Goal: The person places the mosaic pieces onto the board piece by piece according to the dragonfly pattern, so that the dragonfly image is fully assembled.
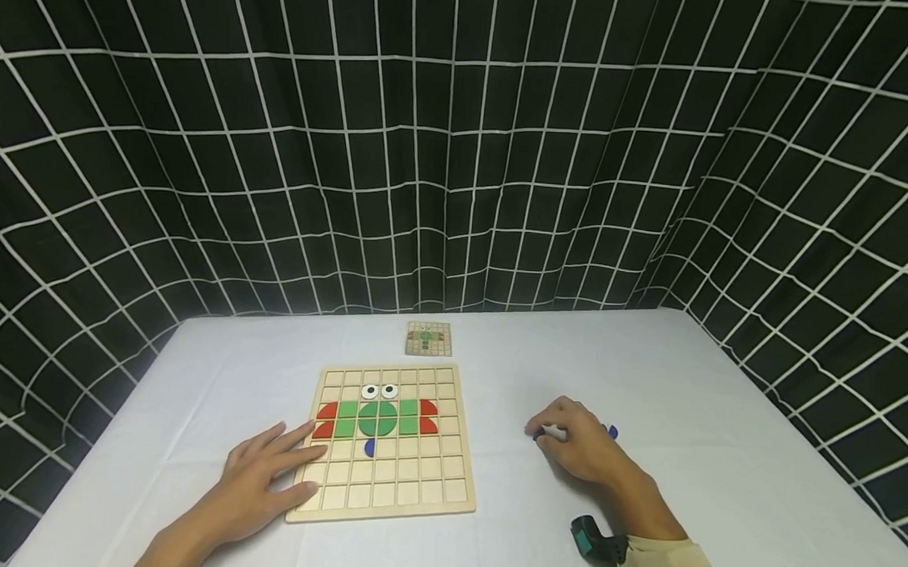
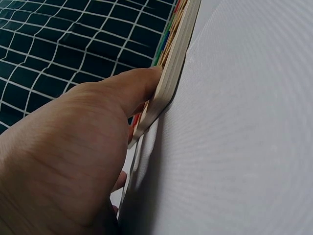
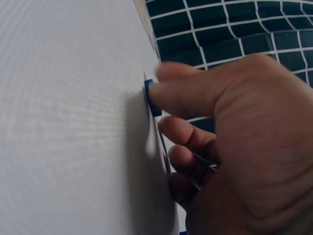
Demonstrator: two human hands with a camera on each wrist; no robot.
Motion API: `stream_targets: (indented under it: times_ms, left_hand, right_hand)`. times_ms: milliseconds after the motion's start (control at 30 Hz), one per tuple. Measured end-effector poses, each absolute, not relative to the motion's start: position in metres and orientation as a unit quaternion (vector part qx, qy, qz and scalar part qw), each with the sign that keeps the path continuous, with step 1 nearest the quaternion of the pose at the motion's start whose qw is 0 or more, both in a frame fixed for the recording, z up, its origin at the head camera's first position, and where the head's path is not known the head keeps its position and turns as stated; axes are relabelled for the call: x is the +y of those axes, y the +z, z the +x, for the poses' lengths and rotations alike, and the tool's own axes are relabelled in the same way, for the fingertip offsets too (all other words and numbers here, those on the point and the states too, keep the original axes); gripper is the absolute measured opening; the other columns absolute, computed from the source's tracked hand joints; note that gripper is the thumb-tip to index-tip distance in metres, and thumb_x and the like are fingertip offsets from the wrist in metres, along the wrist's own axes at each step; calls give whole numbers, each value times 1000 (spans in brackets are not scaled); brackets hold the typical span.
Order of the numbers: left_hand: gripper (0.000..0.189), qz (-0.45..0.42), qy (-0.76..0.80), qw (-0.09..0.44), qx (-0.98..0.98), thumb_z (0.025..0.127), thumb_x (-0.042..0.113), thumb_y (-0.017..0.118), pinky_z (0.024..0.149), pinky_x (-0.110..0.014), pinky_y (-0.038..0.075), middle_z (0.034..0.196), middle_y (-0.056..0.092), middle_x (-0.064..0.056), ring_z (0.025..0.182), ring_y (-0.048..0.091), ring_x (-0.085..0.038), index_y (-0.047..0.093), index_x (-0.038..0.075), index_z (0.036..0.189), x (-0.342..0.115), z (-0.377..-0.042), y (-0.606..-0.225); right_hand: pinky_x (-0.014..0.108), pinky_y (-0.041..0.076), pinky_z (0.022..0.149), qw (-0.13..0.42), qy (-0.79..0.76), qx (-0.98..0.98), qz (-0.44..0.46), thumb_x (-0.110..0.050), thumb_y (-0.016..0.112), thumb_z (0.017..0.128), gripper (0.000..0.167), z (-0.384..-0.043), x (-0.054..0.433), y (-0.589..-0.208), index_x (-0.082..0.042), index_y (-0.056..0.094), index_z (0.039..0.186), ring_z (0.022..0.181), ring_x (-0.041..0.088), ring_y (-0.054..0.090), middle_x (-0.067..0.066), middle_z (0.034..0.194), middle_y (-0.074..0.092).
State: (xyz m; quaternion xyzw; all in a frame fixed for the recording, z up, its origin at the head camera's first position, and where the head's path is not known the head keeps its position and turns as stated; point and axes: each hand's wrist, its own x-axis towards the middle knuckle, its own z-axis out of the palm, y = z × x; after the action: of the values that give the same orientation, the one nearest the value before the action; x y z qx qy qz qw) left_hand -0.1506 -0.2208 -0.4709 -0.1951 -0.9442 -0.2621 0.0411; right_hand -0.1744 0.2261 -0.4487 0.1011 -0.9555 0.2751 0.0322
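Observation:
A wooden grid board (image 1: pixel 420 491) lies on the white table, set with red, light green and green pieces, two eye discs and a blue curved piece (image 1: pixel 370 447). My left hand (image 1: pixel 267 473) rests on its left edge, fingers spread, the thumb on the near left corner; the left wrist view shows the thumb against the board's edge (image 2: pixel 168 78). Right of the board, my right hand (image 1: pixel 579 442) pinches a small blue piece (image 3: pixel 155 109) by the tabletop. A greyish-white thing (image 1: pixel 555 432) shows among its fingers; its kind is unclear. Another blue piece (image 1: pixel 612 431) lies behind that hand.
A small card (image 1: pixel 428 338) picturing a similar pattern lies beyond the board. The white cloth-covered table (image 1: pixel 521 519) reaches back to a dark curtain (image 1: pixel 459 150) with white grid lines. A dark band with a green-faced device (image 1: pixel 591 539) is on my right wrist.

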Motion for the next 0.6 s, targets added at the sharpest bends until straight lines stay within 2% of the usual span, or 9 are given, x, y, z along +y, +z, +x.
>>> stream_targets:
  times_ms: [167,300,467,600]
  left_hand:
    - [44,-196,-262,43,-944,80,52,64,102,-57,14,146,42,3,136,27,-37,61,35,120,-221,-150,-471]
    - [44,-196,-262,43,-944,81,52,63,102,-57,14,146,42,3,136,27,-37,62,34,120,-221,-151,-471]
    - [44,-195,-262,42,-944,81,52,63,102,-57,14,146,42,4,136,26,-37,62,35,120,-221,-151,-470]
    - [44,-195,-262,41,-944,81,52,63,102,-57,14,146,42,3,136,26,-37,62,34,120,-221,-151,-471]
  right_hand:
    - [41,50,82,37,261,-963,63,-27,77,75,26,-176,225,-448,-24,66,98,95,19,57,-5,95,61]
    - [41,50,82,39,248,-968,27,-37,78,71,30,-177,224,-447,-20,66,92,92,18,58,-3,94,62]
    - [40,50,80,32,251,-967,14,-33,79,71,23,-176,222,-447,-20,66,84,88,16,56,-3,88,59]
    - [37,51,79,37,259,-965,25,-29,77,74,18,-176,223,-447,-20,66,85,87,14,57,-5,89,61]
